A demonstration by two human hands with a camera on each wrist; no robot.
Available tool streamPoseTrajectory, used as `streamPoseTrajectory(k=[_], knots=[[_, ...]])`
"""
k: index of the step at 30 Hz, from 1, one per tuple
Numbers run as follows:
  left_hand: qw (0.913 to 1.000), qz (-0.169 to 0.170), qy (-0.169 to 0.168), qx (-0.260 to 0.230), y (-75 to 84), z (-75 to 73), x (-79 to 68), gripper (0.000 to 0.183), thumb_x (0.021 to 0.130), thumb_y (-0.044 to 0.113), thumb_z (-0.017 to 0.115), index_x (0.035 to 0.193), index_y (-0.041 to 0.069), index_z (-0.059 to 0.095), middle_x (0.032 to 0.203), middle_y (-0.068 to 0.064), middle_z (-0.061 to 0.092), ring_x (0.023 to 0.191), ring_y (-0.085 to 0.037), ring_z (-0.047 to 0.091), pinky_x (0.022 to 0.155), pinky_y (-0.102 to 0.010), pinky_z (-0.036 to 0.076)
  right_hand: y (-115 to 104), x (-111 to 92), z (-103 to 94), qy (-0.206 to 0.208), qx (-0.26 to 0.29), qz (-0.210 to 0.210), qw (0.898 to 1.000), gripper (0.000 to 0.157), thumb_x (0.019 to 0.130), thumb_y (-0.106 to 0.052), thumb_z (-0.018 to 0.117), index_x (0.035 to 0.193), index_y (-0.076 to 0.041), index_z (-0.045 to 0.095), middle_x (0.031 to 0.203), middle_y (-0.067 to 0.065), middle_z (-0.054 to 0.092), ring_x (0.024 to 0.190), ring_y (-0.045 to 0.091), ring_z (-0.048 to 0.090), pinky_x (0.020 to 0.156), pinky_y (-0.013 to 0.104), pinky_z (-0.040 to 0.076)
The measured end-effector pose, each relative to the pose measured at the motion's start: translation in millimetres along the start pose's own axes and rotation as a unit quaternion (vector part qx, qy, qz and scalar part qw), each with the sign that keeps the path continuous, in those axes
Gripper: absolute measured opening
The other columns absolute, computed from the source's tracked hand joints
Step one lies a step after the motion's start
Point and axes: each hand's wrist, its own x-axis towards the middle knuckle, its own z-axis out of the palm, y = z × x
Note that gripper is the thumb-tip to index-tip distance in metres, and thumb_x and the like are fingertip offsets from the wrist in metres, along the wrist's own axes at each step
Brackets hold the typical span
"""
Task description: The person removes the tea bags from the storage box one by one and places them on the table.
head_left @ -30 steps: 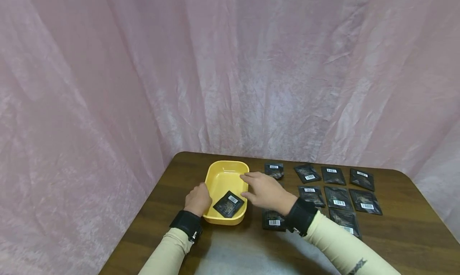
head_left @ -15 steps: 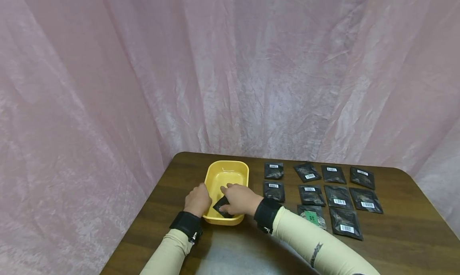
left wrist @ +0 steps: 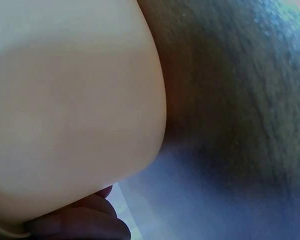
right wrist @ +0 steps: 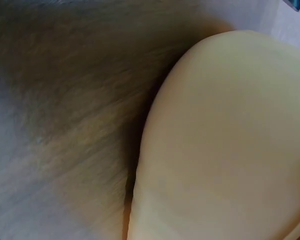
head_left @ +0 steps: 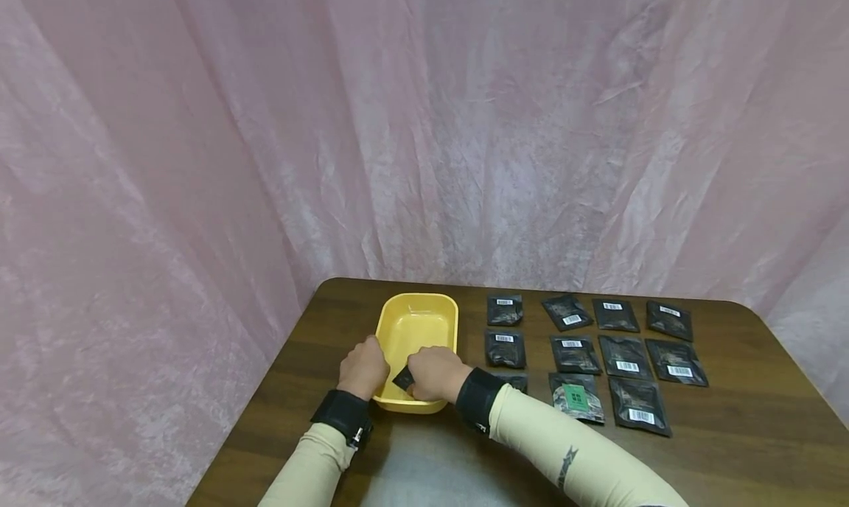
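Observation:
A yellow plastic tub point(head_left: 416, 329) stands on the left part of the table. My left hand point(head_left: 363, 368) grips its left rim; in the left wrist view several fingers point(left wrist: 85, 220) curl at the edge of the tub's wall point(left wrist: 80, 110). Inside the tub's near end, my right hand point(head_left: 432, 373) pinches a flat black packet point(head_left: 402, 378). Only a corner of that packet shows, as the hand covers the rest. The right wrist view is mostly filled by the tub's outer wall point(right wrist: 225, 140), and the fingers' grip is hidden there.
Several black packets with white barcode labels lie in rows right of the tub, among them one packet point(head_left: 504, 348) close by. One packet point(head_left: 576, 398) shows a green label. A pink curtain point(head_left: 424, 138) hangs behind the brown table point(head_left: 749, 411).
My right hand has come from above the tub's right rim down into its near end and taken hold of the black packet. The left hand has stayed at the left rim.

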Motion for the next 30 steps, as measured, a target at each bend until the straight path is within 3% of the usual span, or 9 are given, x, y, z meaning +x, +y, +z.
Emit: streamPoseTrajectory(k=[3, 7, 17, 25, 30], knots=[[1.0000, -0.003, -0.004, 0.002, -0.3, -0.2, -1.1, 0.022, 0.096, 0.011, 0.064, 0.114, -0.001, 0.062, 0.091, -0.013, 0.067, 0.078, -0.027, 0.065, 0.072, -0.047, 0.055, -0.2, 0.6, 1.6, -0.001, -0.016, -0.009, 1.000, 0.035, 0.091, -0.048, 0.078, 0.078, -0.018, 0.068, 0.065, -0.007, 0.057, 0.058, 0.011, 0.053, 0.053, 0.029, 0.044], [1.0000, -0.001, -0.001, 0.002, -0.4, -1.0, -2.6, 0.024, 0.095, 0.012, 0.065, 0.116, -0.001, 0.063, 0.093, -0.014, 0.069, 0.079, -0.027, 0.066, 0.073, -0.048, 0.056, -0.3, 2.3, 3.8, 0.003, -0.040, -0.016, 0.999, 0.042, 0.088, -0.059, 0.079, 0.081, -0.018, 0.071, 0.069, -0.006, 0.063, 0.061, 0.010, 0.055, 0.056, 0.030, 0.047], [0.9998, 0.015, 0.007, -0.005, -0.2, -1.2, -2.8, 0.020, 0.096, 0.010, 0.062, 0.113, -0.001, 0.063, 0.088, -0.012, 0.066, 0.076, -0.026, 0.063, 0.068, -0.046, 0.054, 2.2, 2.5, 1.9, 0.023, -0.022, -0.040, 0.999, 0.016, 0.090, -0.029, 0.073, 0.087, -0.015, 0.065, 0.074, -0.003, 0.062, 0.064, 0.011, 0.055, 0.060, 0.031, 0.051], [0.9999, 0.010, 0.007, -0.004, 0.7, -1.6, -2.1, 0.021, 0.096, 0.010, 0.063, 0.114, -0.001, 0.063, 0.090, -0.013, 0.067, 0.076, -0.026, 0.064, 0.070, -0.047, 0.055, 5.0, 0.9, 6.7, 0.081, 0.019, -0.037, 0.996, 0.017, 0.094, -0.025, 0.067, 0.080, -0.017, 0.060, 0.064, -0.007, 0.050, 0.054, 0.009, 0.046, 0.049, 0.026, 0.039], [1.0000, 0.006, 0.002, -0.005, 0.8, -1.1, -2.7, 0.021, 0.096, 0.010, 0.063, 0.114, -0.002, 0.063, 0.090, -0.013, 0.067, 0.076, -0.026, 0.064, 0.070, -0.047, 0.054, 5.8, -0.5, 8.0, 0.097, 0.021, -0.037, 0.994, 0.016, 0.091, -0.023, 0.067, 0.078, -0.018, 0.059, 0.063, -0.008, 0.049, 0.053, 0.008, 0.046, 0.048, 0.025, 0.039]])
